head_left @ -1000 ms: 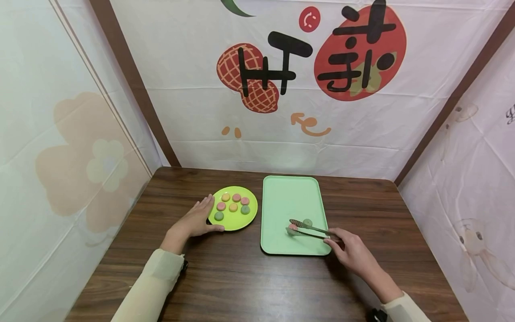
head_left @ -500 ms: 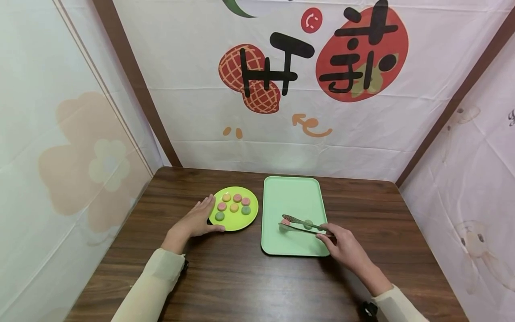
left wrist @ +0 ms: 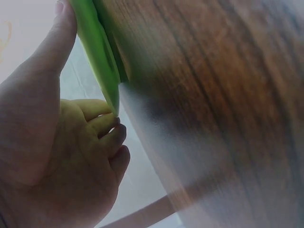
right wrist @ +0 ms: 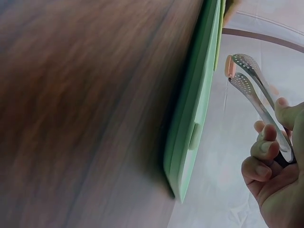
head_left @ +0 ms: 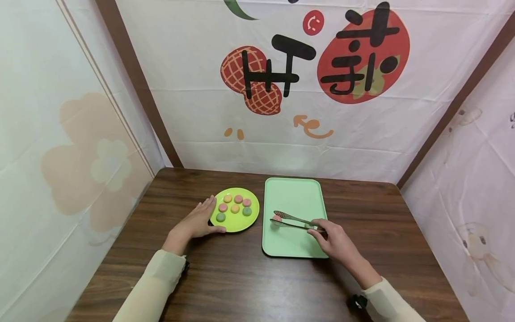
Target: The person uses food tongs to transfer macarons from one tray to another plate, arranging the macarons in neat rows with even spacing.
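Observation:
My left hand (head_left: 197, 220) rests at the left rim of a lime-green plate (head_left: 244, 223), fingers along the far side and thumb by the near side; the left wrist view shows fingertips touching the rim. Yellow, pink and green macarons (head_left: 235, 209) lie on the plate. In my right hand (head_left: 338, 241) I hold perforated metal tongs (head_left: 295, 218), whose tips pinch a pink macaron (right wrist: 230, 66) above the mint-green tray (head_left: 293, 192). A green macaron (right wrist: 194, 137) lies on the tray, partly hidden by the tongs in the head view.
The plate and tray stand side by side with a narrow gap on the dark wooden table (head_left: 249, 286). A printed white cloth (head_left: 201, 103) hangs behind the table, and further cloths flank both sides.
My right hand has moved left with the tongs and the pink macaron, across the tray towards the plate. The left hand has stayed at the plate rim.

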The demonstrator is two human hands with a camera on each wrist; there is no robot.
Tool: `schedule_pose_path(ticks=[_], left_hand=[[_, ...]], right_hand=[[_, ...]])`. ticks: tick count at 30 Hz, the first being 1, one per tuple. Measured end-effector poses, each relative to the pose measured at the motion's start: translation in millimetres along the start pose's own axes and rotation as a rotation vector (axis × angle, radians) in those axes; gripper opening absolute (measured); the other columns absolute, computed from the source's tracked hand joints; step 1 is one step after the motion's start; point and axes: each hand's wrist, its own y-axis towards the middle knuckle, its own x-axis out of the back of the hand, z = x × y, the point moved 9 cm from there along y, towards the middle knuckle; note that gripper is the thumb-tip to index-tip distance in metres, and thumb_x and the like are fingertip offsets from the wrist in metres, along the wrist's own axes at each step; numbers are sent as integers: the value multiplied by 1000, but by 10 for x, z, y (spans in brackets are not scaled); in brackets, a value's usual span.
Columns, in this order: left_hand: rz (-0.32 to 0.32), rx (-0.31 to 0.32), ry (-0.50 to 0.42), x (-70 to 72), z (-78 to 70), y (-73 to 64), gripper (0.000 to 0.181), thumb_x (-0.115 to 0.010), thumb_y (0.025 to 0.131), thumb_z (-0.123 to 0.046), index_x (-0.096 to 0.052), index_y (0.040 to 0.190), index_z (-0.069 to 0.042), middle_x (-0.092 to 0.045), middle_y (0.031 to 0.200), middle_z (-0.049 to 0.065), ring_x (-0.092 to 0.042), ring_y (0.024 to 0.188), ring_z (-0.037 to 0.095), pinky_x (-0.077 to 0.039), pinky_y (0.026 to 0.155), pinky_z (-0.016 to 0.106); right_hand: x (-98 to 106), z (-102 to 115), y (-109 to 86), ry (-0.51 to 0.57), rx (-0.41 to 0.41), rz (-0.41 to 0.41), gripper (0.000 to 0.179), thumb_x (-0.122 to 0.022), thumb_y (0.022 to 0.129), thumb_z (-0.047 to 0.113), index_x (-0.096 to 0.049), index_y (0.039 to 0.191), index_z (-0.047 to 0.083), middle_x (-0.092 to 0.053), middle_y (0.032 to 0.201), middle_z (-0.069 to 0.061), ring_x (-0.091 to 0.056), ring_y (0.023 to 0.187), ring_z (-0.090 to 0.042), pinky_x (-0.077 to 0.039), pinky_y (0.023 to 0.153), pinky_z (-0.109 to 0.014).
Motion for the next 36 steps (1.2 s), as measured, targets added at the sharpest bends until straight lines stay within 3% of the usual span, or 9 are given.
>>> schedule_pose_path(ticks=[9, 21, 27, 36], left_hand=[[-3, 3, 7, -19, 21, 18, 125, -76, 91, -67, -11, 169, 8, -8, 177, 28, -10, 165, 42, -10, 134, 56], [-3, -3, 5, -15, 3, -6, 125, -77, 92, -66, -12, 168, 8, -8, 177, 28, -10, 165, 43, -11, 134, 57], [-6, -6, 9, 5, -5, -3, 125, -77, 92, -65, -12, 168, 10, -8, 176, 29, -10, 165, 43, -11, 134, 57], [-2, -5, 12, -5, -7, 4, 125, -77, 91, -66, -12, 168, 9, -8, 176, 29, -10, 164, 43, -11, 134, 57]], right_hand=[[-120, 127, 136, 23, 26, 15, 28, -77, 102, 18, -74, 123, -1, -72, 86, 2, -61, 70, 2, -58, 63, -25], [-286, 193, 274, 14, 26, 41, 29, -74, 105, 23, -74, 126, 2, -65, 84, 11, -56, 67, 3, -56, 63, -26], [-363, 278, 371, 42, 42, 60, 31, -73, 105, 21, -73, 127, -1, -70, 88, 4, -62, 71, 1, -60, 66, -28], [-467, 342, 476, 72, 61, 57, 29, -75, 104, 19, -72, 124, -2, -71, 90, 5, -67, 77, -2, -61, 69, -28]])
